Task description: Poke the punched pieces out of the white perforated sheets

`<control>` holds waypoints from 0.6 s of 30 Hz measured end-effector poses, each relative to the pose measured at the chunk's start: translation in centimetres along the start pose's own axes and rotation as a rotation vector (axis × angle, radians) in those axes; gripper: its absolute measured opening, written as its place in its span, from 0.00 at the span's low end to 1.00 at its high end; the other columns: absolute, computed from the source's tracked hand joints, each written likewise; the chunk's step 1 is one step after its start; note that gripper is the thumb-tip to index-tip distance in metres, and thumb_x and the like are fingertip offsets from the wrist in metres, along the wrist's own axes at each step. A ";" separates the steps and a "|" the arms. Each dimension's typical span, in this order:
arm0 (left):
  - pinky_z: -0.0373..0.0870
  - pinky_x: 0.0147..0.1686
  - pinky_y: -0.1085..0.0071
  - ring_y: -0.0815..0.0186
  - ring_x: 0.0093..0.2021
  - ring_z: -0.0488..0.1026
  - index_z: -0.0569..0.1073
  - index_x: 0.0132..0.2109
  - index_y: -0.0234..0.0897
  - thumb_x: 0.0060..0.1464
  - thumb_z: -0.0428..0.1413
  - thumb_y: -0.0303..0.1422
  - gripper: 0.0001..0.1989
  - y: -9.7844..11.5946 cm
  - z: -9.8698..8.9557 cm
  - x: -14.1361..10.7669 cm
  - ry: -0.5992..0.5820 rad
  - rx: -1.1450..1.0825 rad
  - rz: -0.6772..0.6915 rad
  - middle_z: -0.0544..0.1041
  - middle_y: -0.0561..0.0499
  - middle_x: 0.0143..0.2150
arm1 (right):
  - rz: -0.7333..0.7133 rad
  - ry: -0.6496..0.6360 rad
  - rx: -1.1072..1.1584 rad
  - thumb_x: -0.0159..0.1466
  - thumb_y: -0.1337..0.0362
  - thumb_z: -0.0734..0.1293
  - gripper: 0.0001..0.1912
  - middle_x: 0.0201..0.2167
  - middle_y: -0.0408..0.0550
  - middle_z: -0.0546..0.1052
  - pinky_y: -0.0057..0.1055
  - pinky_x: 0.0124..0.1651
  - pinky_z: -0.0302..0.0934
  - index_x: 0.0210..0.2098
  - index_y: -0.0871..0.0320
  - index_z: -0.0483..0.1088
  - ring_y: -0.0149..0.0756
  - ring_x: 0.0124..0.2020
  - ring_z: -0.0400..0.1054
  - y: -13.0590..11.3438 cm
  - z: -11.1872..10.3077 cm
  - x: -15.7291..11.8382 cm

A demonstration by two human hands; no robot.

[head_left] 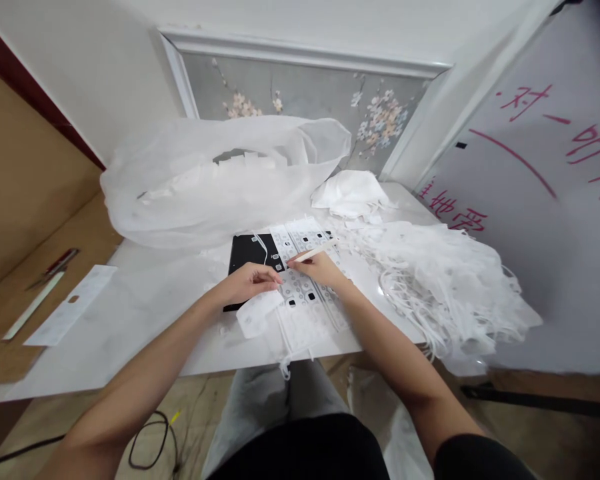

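In front of me on the white table lies a printed white sheet (300, 287) with small black squares, partly over a black board (250, 257). My right hand (323, 269) is closed round a slim white pen-like stick (316, 251), its fingertips low over the sheet's middle. Beside it on the left, my left hand (250, 281) has its fingers bent together at the board's edge; what they pinch, if anything, is hidden. A curved white piece (259, 313) sits just below the left hand, its upper edge partly covered by it.
A large translucent bag (180, 193) of white pieces stands behind the board. White strappy material (445, 287) is heaped at right, with a smaller white pile (350, 193) behind. At left lie a white card with a slot (73, 307), a pale strip (35, 305) and a red-handled tool (60, 262).
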State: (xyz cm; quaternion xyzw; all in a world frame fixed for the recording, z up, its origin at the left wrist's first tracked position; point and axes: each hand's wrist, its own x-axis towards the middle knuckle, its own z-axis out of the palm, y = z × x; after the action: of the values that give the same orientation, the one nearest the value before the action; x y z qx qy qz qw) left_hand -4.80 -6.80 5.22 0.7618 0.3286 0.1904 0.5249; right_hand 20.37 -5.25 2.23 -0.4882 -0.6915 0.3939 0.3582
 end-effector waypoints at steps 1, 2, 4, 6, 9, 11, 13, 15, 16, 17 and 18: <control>0.70 0.40 0.70 0.64 0.39 0.77 0.79 0.45 0.38 0.62 0.57 0.40 0.12 -0.4 0.2 0.3 0.043 0.138 0.006 0.82 0.48 0.40 | -0.004 -0.012 -0.005 0.61 0.58 0.71 0.09 0.38 0.48 0.83 0.38 0.46 0.69 0.36 0.56 0.81 0.42 0.41 0.77 0.1 0.2 0.0; 0.69 0.40 0.70 0.64 0.40 0.77 0.79 0.47 0.40 0.64 0.54 0.39 0.12 -0.7 0.4 0.5 0.074 0.294 0.016 0.82 0.49 0.42 | -0.008 -0.019 -0.003 0.61 0.58 0.71 0.09 0.38 0.48 0.83 0.37 0.46 0.69 0.36 0.56 0.81 0.43 0.42 0.77 0.2 0.3 0.0; 0.68 0.40 0.70 0.63 0.44 0.76 0.78 0.50 0.42 0.67 0.49 0.38 0.14 -1.1 0.6 0.8 0.091 0.605 0.046 0.81 0.49 0.45 | -0.011 -0.014 0.004 0.62 0.58 0.70 0.10 0.39 0.48 0.83 0.37 0.46 0.69 0.36 0.56 0.81 0.43 0.42 0.77 0.2 0.4 -0.1; 0.66 0.39 0.70 0.61 0.49 0.74 0.76 0.56 0.44 0.69 0.45 0.35 0.17 -1.3 0.6 0.8 0.060 0.830 0.072 0.79 0.49 0.48 | -0.007 -0.005 -0.001 0.62 0.58 0.70 0.10 0.39 0.49 0.83 0.37 0.47 0.69 0.37 0.57 0.81 0.42 0.43 0.77 0.1 0.3 -0.2; 0.64 0.33 0.70 0.61 0.49 0.72 0.69 0.63 0.45 0.69 0.44 0.32 0.20 -1.1 0.8 0.6 0.010 1.012 0.071 0.78 0.48 0.46 | -0.003 0.003 -0.019 0.62 0.58 0.70 0.10 0.39 0.50 0.83 0.37 0.46 0.69 0.37 0.57 0.80 0.42 0.42 0.77 0.0 0.3 -0.3; 0.63 0.31 0.70 0.61 0.48 0.72 0.67 0.65 0.47 0.67 0.45 0.29 0.23 -1.0 1.1 0.6 0.003 1.078 0.065 0.77 0.48 0.44 | -0.022 0.004 -0.033 0.63 0.58 0.70 0.10 0.39 0.50 0.83 0.37 0.45 0.69 0.37 0.57 0.81 0.41 0.41 0.77 0.0 0.3 -0.3; 0.63 0.31 0.69 0.60 0.47 0.72 0.66 0.66 0.48 0.65 0.45 0.27 0.25 -0.9 1.4 0.7 0.003 1.115 0.064 0.77 0.48 0.43 | -0.070 0.003 -0.067 0.63 0.59 0.69 0.09 0.38 0.49 0.83 0.37 0.44 0.69 0.36 0.55 0.81 0.41 0.40 0.77 0.0 0.4 -0.3; 0.63 0.31 0.70 0.61 0.46 0.73 0.66 0.66 0.48 0.64 0.46 0.25 0.26 -0.8 1.7 0.7 0.010 1.128 0.057 0.76 0.48 0.42 | -0.161 -0.006 -0.140 0.64 0.59 0.68 0.09 0.37 0.48 0.83 0.38 0.45 0.68 0.35 0.54 0.81 0.41 0.40 0.76 0.0 0.5 -0.4; 0.63 0.31 0.70 0.61 0.45 0.73 0.66 0.66 0.48 0.63 0.46 0.25 0.27 -0.7 1.8 0.8 0.015 1.130 0.051 0.76 0.48 0.41 | -0.217 -0.012 -0.193 0.65 0.60 0.67 0.09 0.36 0.47 0.83 0.38 0.47 0.68 0.35 0.53 0.81 0.41 0.41 0.76 0.0 0.6 -0.5; 0.64 0.32 0.70 0.61 0.45 0.73 0.67 0.65 0.49 0.63 0.46 0.24 0.26 -0.7 1.9 0.8 0.020 1.128 0.044 0.76 0.49 0.41 | -0.275 -0.020 -0.255 0.66 0.60 0.66 0.10 0.37 0.47 0.83 0.39 0.49 0.67 0.35 0.53 0.81 0.41 0.42 0.76 0.0 0.6 -0.6; 0.64 0.33 0.70 0.61 0.44 0.73 0.67 0.65 0.49 0.63 0.46 0.25 0.26 -0.6 2.0 0.8 0.023 1.124 0.040 0.76 0.49 0.41 | -0.329 -0.025 -0.322 0.67 0.60 0.65 0.11 0.38 0.47 0.83 0.39 0.51 0.66 0.36 0.53 0.81 0.42 0.43 0.75 0.0 0.7 -0.7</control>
State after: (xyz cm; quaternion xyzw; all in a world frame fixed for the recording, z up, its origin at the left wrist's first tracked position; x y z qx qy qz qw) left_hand -3.17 -7.45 3.87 0.9282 0.3707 0.0043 0.0307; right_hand 19.96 -6.01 1.86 -0.4148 -0.8200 0.2209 0.3266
